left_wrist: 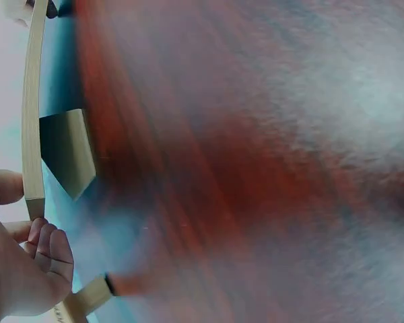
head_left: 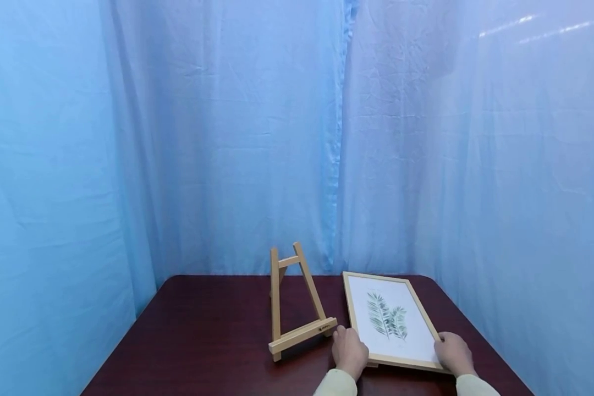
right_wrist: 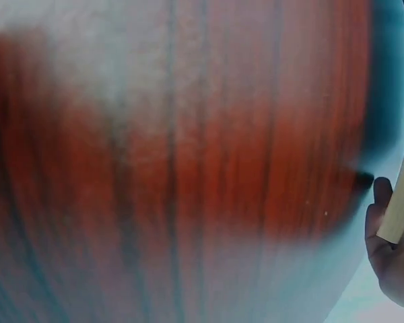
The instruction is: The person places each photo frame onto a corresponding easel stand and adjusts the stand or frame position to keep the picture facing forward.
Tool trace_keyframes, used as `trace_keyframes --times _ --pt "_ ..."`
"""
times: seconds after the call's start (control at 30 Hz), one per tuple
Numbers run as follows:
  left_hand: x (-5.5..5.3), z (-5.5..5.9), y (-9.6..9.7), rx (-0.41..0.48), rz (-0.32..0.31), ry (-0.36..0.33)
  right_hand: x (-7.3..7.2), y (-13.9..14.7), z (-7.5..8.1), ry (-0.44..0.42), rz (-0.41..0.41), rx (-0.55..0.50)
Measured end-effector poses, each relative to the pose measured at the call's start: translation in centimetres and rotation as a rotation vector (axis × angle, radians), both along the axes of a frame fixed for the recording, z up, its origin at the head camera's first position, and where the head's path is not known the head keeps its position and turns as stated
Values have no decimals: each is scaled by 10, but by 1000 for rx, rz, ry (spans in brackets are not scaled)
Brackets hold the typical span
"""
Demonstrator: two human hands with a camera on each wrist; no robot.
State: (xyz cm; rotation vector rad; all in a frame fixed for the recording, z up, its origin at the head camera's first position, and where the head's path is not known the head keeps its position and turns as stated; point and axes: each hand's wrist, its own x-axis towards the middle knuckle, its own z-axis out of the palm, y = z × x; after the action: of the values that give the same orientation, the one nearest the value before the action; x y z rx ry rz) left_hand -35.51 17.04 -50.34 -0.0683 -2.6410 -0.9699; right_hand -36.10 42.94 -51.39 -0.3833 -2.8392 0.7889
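Picture frame [head_left: 357, 319] is held at its near end by both hands, toward the right side of the desk [head_left: 203, 324] and just beside the easel [head_left: 275, 297]. Its left edge, close to the lower corner, is pinched between thumb and fingers of the left hand [head_left: 350, 352]; its right edge is grasped by the curled fingers of the right hand [head_left: 454, 353]. Parts of both edges are covered by this grip, and the pale sleeves [head_left: 337, 383] are cut off by the lower border of the head view. Beneath the frame a slanted wooden piece [left_wrist: 69, 151] is seen in the left wrist view; what it belongs to cannot be told. The easel's back leg is mostly hidden, and the dark mark [head_left: 324, 328] on its ledge is too small to be read. In both wrist views the desk is blurred and washed by glare, and only a strip of the frame is shown.

Light, straight-edged wood is used for frame and easel, the latter narrowing toward its top. Feathery green leaves [head_left: 386, 318] are printed on white. Glossy, red-brown grain is shown on the desk, backed by creased blue curtains [head_left: 272, 137].
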Motion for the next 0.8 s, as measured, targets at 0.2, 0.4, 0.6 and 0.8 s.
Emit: trace_keyframes --times 0.2,0.4,0.6,0.8 --pt "-7 13 2 -15 4 76 -4 0 7 110 -58 -42" --pt "-14 24 -1 -37 6 220 -6 -11 18 258 -131 -122" --pt "-22 41 -8 -49 -43 301 -7 -21 33 391 -149 -192" --pt "-30 60 -17 -23 -109 373 -15 -25 49 453 -142 -269"
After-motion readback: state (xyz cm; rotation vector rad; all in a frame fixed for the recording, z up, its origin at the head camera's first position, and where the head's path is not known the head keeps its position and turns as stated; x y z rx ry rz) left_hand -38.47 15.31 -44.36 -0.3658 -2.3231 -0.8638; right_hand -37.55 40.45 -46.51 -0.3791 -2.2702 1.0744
